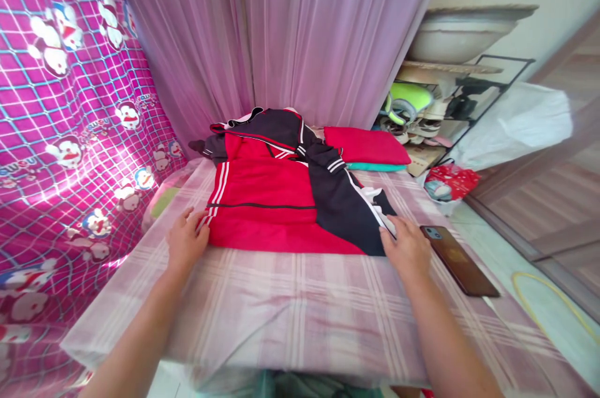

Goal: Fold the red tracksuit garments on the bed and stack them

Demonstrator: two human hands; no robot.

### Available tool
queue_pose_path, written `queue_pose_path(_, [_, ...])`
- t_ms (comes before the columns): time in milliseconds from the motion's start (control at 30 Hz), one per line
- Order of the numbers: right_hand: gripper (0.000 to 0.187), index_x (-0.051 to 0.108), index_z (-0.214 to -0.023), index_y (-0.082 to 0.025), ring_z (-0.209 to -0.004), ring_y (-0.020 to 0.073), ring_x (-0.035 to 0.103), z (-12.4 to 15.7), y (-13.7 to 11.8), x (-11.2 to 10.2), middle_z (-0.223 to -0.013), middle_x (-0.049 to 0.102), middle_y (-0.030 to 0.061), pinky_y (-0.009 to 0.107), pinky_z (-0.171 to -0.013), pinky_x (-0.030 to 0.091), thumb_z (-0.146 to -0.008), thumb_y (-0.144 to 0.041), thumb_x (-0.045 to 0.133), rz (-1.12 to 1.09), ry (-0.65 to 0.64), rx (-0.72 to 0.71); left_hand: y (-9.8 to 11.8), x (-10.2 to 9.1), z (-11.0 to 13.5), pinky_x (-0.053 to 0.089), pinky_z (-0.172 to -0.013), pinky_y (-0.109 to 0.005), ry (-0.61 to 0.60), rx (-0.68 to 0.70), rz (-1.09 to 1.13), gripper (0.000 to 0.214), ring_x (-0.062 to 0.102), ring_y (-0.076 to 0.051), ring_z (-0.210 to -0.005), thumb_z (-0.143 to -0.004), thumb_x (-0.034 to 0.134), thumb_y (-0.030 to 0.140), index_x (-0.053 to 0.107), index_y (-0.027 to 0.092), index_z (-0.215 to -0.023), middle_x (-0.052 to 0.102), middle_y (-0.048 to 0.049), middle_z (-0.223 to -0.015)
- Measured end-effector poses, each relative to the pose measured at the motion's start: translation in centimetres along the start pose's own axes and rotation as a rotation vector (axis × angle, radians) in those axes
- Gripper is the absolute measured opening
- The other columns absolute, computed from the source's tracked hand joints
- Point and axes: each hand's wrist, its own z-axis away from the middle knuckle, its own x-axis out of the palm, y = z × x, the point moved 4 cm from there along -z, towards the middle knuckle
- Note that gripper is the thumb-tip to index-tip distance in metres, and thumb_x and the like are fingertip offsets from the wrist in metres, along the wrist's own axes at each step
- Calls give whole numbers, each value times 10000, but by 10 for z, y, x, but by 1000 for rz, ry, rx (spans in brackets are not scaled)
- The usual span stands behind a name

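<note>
A red and dark navy jacket [276,198] with white stripes lies spread on a bed covered by a pale pink plaid sheet [290,304]. My left hand [185,242] rests at the jacket's lower left corner, fingers stretched out and touching the red hem. My right hand [407,247] lies at the lower right corner, fingers flat on the dark sleeve edge. Neither hand grips anything that I can see.
A dark phone [462,260] lies on the sheet just right of my right hand. A folded red cloth [368,145] sits behind the jacket. A pink cartoon curtain [70,135] hangs left, a sheer curtain [281,29] behind, a cluttered shelf [440,104] right.
</note>
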Motion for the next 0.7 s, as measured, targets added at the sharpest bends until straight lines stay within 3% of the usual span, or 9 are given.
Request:
queue_pose_path(100, [447, 629, -1305, -197, -1246, 305, 548, -2, -46, -1, -1362, 603, 153, 473, -1038, 413, -951, -353, 404, -80, 0, -148, 58, 14, 19, 329, -1132, -521, -85, 311, -47, 394, 503, -298, -1316, -901, 466, 341, 671, 269, -1229, 591, -76, -1410])
queue_pose_path(200, [493, 543, -1414, -220, -1396, 275, 422, 3, -100, 17, -1510, 488, 115, 493, -1152, 292, -978, -377, 374, -80, -187, -392, 121, 47, 49, 167, -1212, -547, -322, 676, -54, 450, 403, -284, -1418, -955, 431, 412, 594, 306, -1361, 555, -53, -1465])
queue_pose_path(267, [546, 480, -1470, -223, -1448, 286, 348, 8, -118, 33, -1561, 417, 114, 547, -1178, 225, -981, -443, 378, -39, -345, -446, 144, 67, 63, 131, -1220, -561, -402, 771, -87, 503, 358, -287, -1451, -968, 418, 457, 516, 308, -1439, 490, -64, -1521])
queue_pose_path(333, [594, 430, -1505, -222, -1471, 293, 307, 11, -115, 45, -1587, 364, 122, 585, -1177, 204, -985, -498, 359, -5, -453, -416, 151, 82, 68, 140, -1213, -579, -435, 776, -125, 538, 350, -302, -1456, -969, 418, 492, 481, 300, -1467, 456, -86, -1543])
queue_pose_path(400, [616, 402, -1522, -218, -1481, 287, 288, 12, -98, 49, -1600, 336, 125, 582, -1178, 209, -990, -521, 332, 15, -483, -366, 146, 90, 67, 162, -1208, -579, -439, 760, -140, 550, 360, -305, -1451, -964, 424, 516, 475, 308, -1471, 451, -94, -1545])
queue_pose_path(567, [605, 426, -1509, -206, -1478, 268, 300, 11, -49, 48, -1587, 361, 126, 531, -1195, 220, -991, -504, 334, 45, -410, -336, 132, 94, 63, 181, -1211, -560, -430, 742, -108, 512, 379, -282, -1443, -971, 408, 519, 514, 338, -1439, 472, -77, -1532])
queue_pose_path(700, [556, 476, -1478, -229, -1460, 258, 341, 9, -39, 45, -1566, 406, 113, 519, -1183, 263, -989, -465, 354, 8, -382, -372, 133, 94, 60, 201, -1208, -549, -462, 697, -78, 474, 393, -264, -1435, -984, 386, 492, 541, 360, -1411, 499, -53, -1514])
